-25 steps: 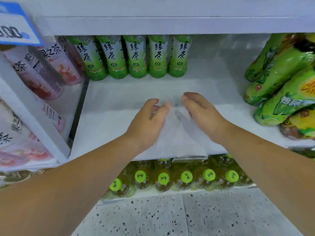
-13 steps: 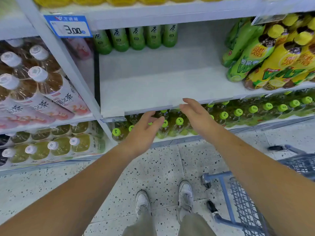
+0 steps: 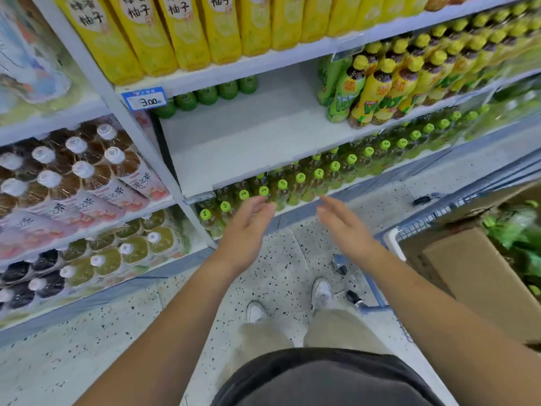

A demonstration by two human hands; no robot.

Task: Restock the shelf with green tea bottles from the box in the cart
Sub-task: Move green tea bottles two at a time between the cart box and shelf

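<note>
With the left hand (image 3: 248,230) and the right hand (image 3: 344,230) both held out in front, palms half turned toward each other, fingers straight and relaxed, gripping nothing. Hovering apart over the pale speckled floor (image 3: 281,268), touching neither shelf nor cart.

Near and to the right: the brown cardboard box (image 3: 480,276), flaps open, sitting in the blue wire shopping cart (image 3: 421,227). Inside it, at the far right edge of view, the blurred green plastic-wrapped tea bottles (image 3: 512,230). Cannot tell how they lie or which way their long axes run. Puts the right hand nearer the box than the left. By judgement, calls for a turn to the right and a reach down and across, right hand probably leading and left following once the body swings round.

Farther off, ahead and slightly left: the white metal middle shelf (image 3: 248,142), mostly bare. Carries only one row of green bottles (image 3: 207,95) at the very back, lower parts alone showing under the shelf above, just right of the blue-and-white price tag (image 3: 145,100) reading 3.00. Leaves bare shelf between that row and the front lip. Sets source and destination on opposite sides of the hands: box near right, gap far ahead. Looks, by judgement, like much of the restocking not yet done.
</note>
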